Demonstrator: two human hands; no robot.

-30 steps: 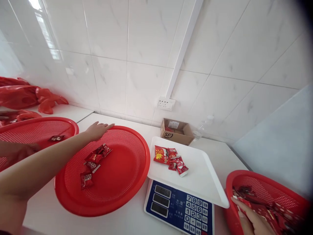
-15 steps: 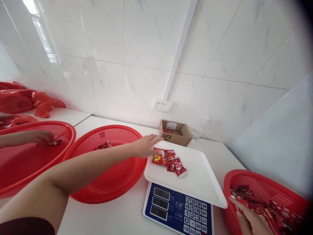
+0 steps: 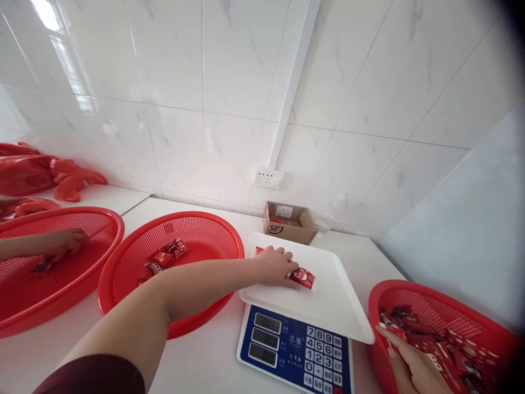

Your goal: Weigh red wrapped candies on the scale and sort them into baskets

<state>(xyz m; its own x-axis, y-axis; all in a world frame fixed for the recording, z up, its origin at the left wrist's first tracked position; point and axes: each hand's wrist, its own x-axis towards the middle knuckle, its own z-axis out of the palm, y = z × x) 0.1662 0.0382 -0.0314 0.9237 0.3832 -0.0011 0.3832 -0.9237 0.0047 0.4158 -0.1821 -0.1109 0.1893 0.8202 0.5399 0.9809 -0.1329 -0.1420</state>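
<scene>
My left hand (image 3: 275, 267) reaches across to the white scale tray (image 3: 324, 306), its fingers curled down over several red snack packets (image 3: 303, 277). The palm and fingers cover most of that small pile; one packet shows past the fingertips. At the lower right, my right hand (image 3: 412, 361) is at the left side of a red basket (image 3: 396, 287) filled with red packets (image 3: 435, 350). Its fingers are close together, and what lies between them is hidden. Below the tray is the scale's blue keypad panel (image 3: 295, 350).
A red basket (image 3: 209, 219) with several packets stands under my left forearm. Farther left, another person's hand (image 3: 65, 243) is inside a second basket (image 3: 118, 232). An open cardboard box (image 3: 291, 232) and a clear bottle (image 3: 327, 219) stand by the wall; red bags (image 3: 28, 172) lie back left.
My left hand has come down onto the packets on the tray. More packets show in the middle basket. The other person's hand has shifted left. My right hand stays at the right basket.
</scene>
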